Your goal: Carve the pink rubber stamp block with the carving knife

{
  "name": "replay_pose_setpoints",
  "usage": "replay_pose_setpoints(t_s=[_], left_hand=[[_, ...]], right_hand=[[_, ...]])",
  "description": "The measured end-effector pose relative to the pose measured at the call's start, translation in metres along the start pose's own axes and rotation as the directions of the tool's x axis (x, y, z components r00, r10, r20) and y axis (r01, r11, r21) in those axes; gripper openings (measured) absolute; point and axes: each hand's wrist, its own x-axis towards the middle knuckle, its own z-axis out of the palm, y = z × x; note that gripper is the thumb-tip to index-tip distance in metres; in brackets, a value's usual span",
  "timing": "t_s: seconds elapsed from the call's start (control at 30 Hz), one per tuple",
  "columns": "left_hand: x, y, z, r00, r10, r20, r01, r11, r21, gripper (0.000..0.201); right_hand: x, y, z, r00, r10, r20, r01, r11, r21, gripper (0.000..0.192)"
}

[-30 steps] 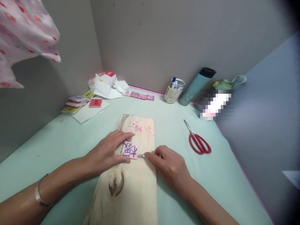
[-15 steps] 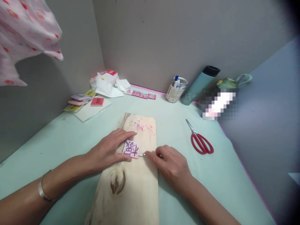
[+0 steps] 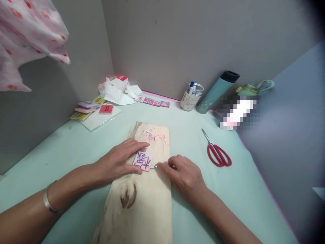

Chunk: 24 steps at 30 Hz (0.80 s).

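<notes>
A small pink rubber block (image 3: 142, 161) with a purple character drawn on it lies on a pale wooden board (image 3: 142, 206). My left hand (image 3: 119, 161) presses on the block, thumb along its near edge and fingers over its far edge. My right hand (image 3: 185, 176) pinches a thin metal carving tool (image 3: 153, 166) whose tip touches the block's right edge. Pink shavings (image 3: 154, 137) lie scattered on the far end of the board.
Red-handled scissors (image 3: 217, 152) lie to the right on the mint-green table (image 3: 63, 149). At the back stand a jar of pens (image 3: 190, 96) and a teal bottle (image 3: 217, 91). Stacked rubber blocks (image 3: 88, 108), crumpled paper (image 3: 116, 91) and carved pink stamps (image 3: 154, 101) sit back left.
The hands, block and tool hold nearly the same pose; the block has turned very slightly under my left hand. The view has shifted a little.
</notes>
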Motion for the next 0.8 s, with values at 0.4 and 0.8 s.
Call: replay_pose_setpoints(t_s=[0.4, 0.8], left_hand=[[0.0012, -0.0024, -0.0051, 0.995, 0.062, 0.074, -0.06, 0.998, -0.027, 0.058], [0.002, -0.0046, -0.0089, 0.99, 0.064, 0.123, -0.054, 0.995, -0.082, 0.054]], right_hand=[[0.0036, 0.0013, 0.0011, 0.999, -0.023, 0.025, 0.022, 0.999, 0.023, 0.029], [0.002, -0.0019, 0.0008, 0.996, -0.078, 0.046, 0.078, 0.997, 0.009, 0.026]])
